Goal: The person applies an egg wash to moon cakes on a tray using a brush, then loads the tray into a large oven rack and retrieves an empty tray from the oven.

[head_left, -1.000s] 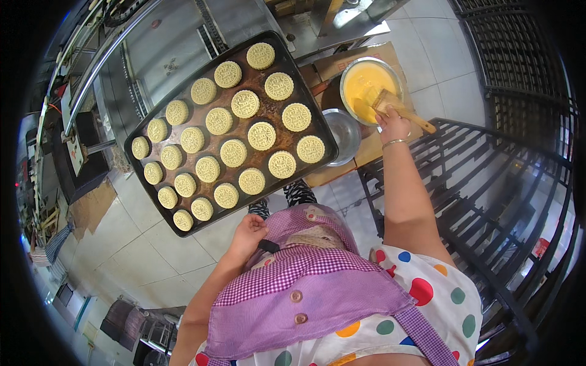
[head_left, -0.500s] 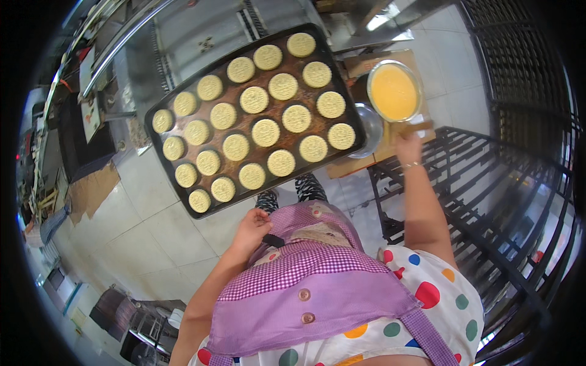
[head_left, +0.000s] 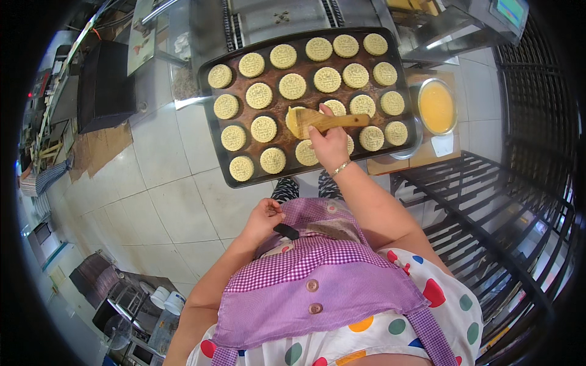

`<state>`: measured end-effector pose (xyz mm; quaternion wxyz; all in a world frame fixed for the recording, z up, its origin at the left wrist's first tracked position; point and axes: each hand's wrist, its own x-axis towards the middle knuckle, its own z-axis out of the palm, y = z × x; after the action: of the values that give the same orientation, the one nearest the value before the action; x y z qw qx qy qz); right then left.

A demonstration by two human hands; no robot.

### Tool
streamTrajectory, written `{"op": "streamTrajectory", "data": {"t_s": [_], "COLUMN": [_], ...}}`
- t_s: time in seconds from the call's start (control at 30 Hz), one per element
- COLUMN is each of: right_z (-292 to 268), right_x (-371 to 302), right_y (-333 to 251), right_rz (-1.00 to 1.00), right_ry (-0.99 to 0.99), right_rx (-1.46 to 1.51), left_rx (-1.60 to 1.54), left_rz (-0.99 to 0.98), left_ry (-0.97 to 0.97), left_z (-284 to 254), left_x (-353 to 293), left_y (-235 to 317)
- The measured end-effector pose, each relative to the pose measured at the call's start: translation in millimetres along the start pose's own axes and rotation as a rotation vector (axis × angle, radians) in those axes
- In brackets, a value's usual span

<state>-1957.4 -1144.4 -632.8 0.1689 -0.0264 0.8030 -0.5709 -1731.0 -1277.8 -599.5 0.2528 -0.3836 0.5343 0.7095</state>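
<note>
In my right hand (head_left: 329, 148) is a flat pastry brush (head_left: 348, 121) with a wide wooden handle. Its bristle end is over a mooncake (head_left: 295, 116) in the middle of the tray; whether it touches cannot be made out. Rows of pale, round, stamped mooncakes (head_left: 259, 96) cover the dark baking tray (head_left: 278, 114), and my hand and the brush partly hide a few. My left hand (head_left: 262, 221) stays by my apron with its fingers curled, close to a black tab (head_left: 285, 231). Right of the tray stands a clear bowl of yellow liquid (head_left: 437, 107).
The bowl stands on brown cardboard (head_left: 421, 160) with a white piece (head_left: 442, 145) beside it. Black metal racks (head_left: 476, 195) rise on the right. Behind the tray is a metal machine (head_left: 281, 15); tiled floor (head_left: 165, 158) shows on the left.
My right hand has brought the brush from beside the bowl leftward over the tray. The view has turned, so tray and bowl appear further right. My left hand keeps its place by the apron.
</note>
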Motion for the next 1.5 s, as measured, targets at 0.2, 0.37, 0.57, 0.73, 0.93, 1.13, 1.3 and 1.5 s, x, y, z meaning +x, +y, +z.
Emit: {"op": "streamTrajectory", "data": {"t_s": [0.2,0.37,0.57,0.73,0.93,1.13,1.3,1.5], "right_z": [-82.8,-75.3,102.9,74.6,-124.1,-10.3,96.8,-17.9], "right_x": [40.5,38.3,-15.1,12.1,71.3,5.3,-96.9,-63.3], "right_y": [13.3,-9.9,-48.0,-22.1,18.9,-4.9,-26.6,10.6], "right_rz": [0.013,0.056,-0.014,0.013,-0.038,-0.048,0.013,0.079], "right_ry": [0.270,0.319,-0.038,0.114,0.361,0.242,-0.214,0.214], "right_rx": [-0.132,-0.240,-0.038,-0.162,-0.268,-0.290,-0.141,-0.319], "left_rx": [-0.061,-0.034,-0.006,-0.042,-0.054,0.023,0.032,0.054], "left_rz": [0.031,0.032,-0.018,-0.006,0.014,0.014,0.033,0.029], "left_ry": [0.078,0.119,0.104,0.136,0.143,0.144,0.109,0.130], "left_z": [-48.8,-78.2,-94.7,-102.4,-118.9,-117.5,-101.0,-94.6], "left_x": [-18.2,-25.1,-27.9,-31.8,-34.8,-27.3,-22.0,-19.3], "left_y": [-29.7,-52.1,-43.5,-39.1,-65.1,-54.3,-28.9,-40.7]}}
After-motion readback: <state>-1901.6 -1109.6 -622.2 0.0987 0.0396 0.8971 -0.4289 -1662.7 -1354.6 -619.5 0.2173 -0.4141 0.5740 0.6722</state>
